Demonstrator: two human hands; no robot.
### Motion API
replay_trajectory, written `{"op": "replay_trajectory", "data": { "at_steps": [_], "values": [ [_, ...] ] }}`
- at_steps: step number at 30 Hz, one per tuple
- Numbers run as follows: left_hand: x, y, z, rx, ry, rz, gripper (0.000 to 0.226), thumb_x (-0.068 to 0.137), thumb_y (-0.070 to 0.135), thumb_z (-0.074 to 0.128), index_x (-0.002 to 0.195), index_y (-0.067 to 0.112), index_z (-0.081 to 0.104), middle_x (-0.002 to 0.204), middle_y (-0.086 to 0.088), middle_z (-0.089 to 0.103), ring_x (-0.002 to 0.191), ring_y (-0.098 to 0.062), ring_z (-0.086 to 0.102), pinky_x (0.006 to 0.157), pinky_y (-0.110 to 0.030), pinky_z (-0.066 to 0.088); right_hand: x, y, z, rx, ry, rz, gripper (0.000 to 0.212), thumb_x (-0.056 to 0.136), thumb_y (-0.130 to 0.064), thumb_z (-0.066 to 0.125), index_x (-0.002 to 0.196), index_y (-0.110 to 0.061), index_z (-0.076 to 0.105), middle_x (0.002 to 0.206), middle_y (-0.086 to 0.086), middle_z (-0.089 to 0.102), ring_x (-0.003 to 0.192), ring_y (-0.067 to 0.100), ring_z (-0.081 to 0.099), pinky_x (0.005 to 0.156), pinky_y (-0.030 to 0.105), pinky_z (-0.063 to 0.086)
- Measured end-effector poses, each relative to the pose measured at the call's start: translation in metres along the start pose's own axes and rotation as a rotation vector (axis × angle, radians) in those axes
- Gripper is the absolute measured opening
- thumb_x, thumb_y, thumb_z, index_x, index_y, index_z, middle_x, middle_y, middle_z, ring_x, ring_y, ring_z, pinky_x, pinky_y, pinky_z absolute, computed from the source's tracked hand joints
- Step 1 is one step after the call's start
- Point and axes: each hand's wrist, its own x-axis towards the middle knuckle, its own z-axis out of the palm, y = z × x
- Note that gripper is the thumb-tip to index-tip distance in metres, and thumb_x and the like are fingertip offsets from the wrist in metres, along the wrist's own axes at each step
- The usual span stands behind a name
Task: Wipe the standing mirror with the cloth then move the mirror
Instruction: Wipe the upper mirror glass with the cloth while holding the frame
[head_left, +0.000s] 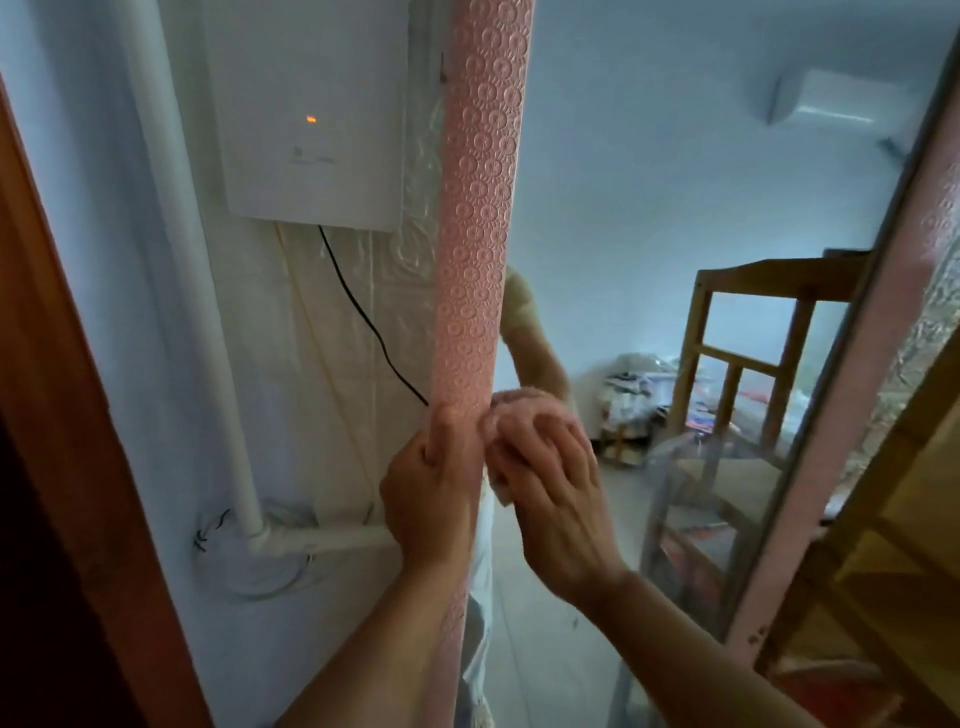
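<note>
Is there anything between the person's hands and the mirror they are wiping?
Only the cloth. The right hand presses it against the mirror's glass, while the left hand grips the pink frame directly.

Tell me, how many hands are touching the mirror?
2. The left hand grips the mirror's pink patterned frame on its left edge. The right hand presses the pink cloth against the glass right beside it. A reflected arm shows in the glass, too.
</note>
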Motion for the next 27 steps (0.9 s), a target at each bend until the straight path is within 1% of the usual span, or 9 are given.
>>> {"op": "replay_trajectory", "data": {
  "at_steps": [3,5,7,9,14,17,20,24,27],
  "values": [
    [-0.008,-0.017,0.008,-0.006,0.098,0.013,0.067,0.078,0.07,0.021,0.051,0.015,0.046,0.049,-0.003,0.048,0.047,-0.017,0.044,0.047,-0.026,0.032,0.067,0.014,-0.004,0.008,0.187,0.071,0.046,0.095,-0.014,0.055,0.138,-0.012,0.041,0.146,0.005,0.035,0.14,0.032,0.029,0.118,0.05,0.023],
    [-0.008,-0.017,0.013,0.045,0.174,0.025,0.069,0.078,0.069,0.017,0.053,0.011,0.047,0.049,-0.004,0.045,0.045,-0.017,0.04,0.046,-0.028,0.029,0.09,0.016,0.0,0.014,0.256,0.135,0.047,0.093,-0.008,0.057,0.138,-0.006,0.045,0.147,0.008,0.036,0.139,0.038,0.031,0.115,0.055,0.025],
    [-0.008,-0.013,0.015,0.088,0.231,0.042,0.072,0.078,0.067,0.015,0.058,0.011,0.054,0.054,-0.003,0.047,0.049,-0.02,0.039,0.05,-0.033,0.022,0.078,0.005,0.006,0.048,0.247,0.171,0.04,0.101,-0.016,0.038,0.138,-0.003,0.046,0.149,0.012,0.038,0.141,0.04,0.028,0.116,0.057,0.022],
    [-0.009,-0.008,0.017,0.105,0.255,0.007,0.074,0.083,0.065,0.02,0.067,0.008,0.064,0.061,-0.004,0.051,0.06,-0.021,0.045,0.059,-0.027,0.026,0.046,-0.006,0.014,0.066,0.168,0.157,0.044,0.104,-0.025,0.027,0.142,-0.005,0.038,0.152,0.011,0.033,0.145,0.036,0.018,0.12,0.053,0.013],
    [-0.005,-0.012,0.02,0.139,0.26,-0.001,0.072,0.089,0.059,0.022,0.073,0.003,0.065,0.069,-0.009,0.056,0.07,-0.027,0.052,0.064,-0.029,0.032,0.031,0.009,0.01,-0.019,0.1,0.109,0.052,0.095,-0.021,0.048,0.145,-0.013,0.037,0.154,0.005,0.032,0.146,0.03,0.018,0.121,0.046,0.007],
    [-0.006,-0.011,0.018,0.172,0.287,0.042,0.074,0.087,0.056,0.018,0.065,-0.002,0.057,0.067,-0.017,0.052,0.068,-0.03,0.049,0.062,-0.031,0.027,0.014,0.035,-0.005,-0.078,0.135,0.227,0.058,0.091,-0.012,0.049,0.147,-0.012,0.034,0.156,0.007,0.026,0.147,0.032,0.016,0.121,0.049,0.01],
    [-0.006,-0.01,0.015,0.159,0.258,0.076,0.065,0.098,0.042,0.025,0.055,-0.001,0.047,0.065,-0.017,0.049,0.067,-0.029,0.046,0.062,-0.031,0.025,-0.037,0.081,-0.029,-0.162,0.121,0.378,0.07,0.093,-0.012,0.051,0.152,-0.01,0.013,0.159,0.014,0.011,0.147,0.037,0.006,0.121,0.051,0.006],
    [-0.008,-0.009,0.016,0.165,0.255,0.097,0.06,0.102,0.036,0.026,0.055,0.001,0.04,0.065,-0.019,0.049,0.064,-0.028,0.044,0.062,-0.031,0.027,-0.053,0.095,-0.044,-0.062,0.278,0.68,0.067,0.105,-0.045,0.015,0.147,0.007,0.02,0.154,0.029,0.018,0.145,0.044,0.009,0.119,0.058,0.011],
    [-0.009,-0.006,0.017,0.148,0.271,0.094,0.061,0.102,0.038,0.026,0.055,0.001,0.042,0.065,-0.016,0.049,0.065,-0.027,0.044,0.063,-0.03,0.028,-0.052,0.056,-0.019,-0.054,0.259,0.556,0.053,0.101,-0.012,0.037,0.15,-0.006,0.017,0.158,0.017,0.015,0.147,0.038,0.003,0.121,0.052,0.007]
  ]
}}
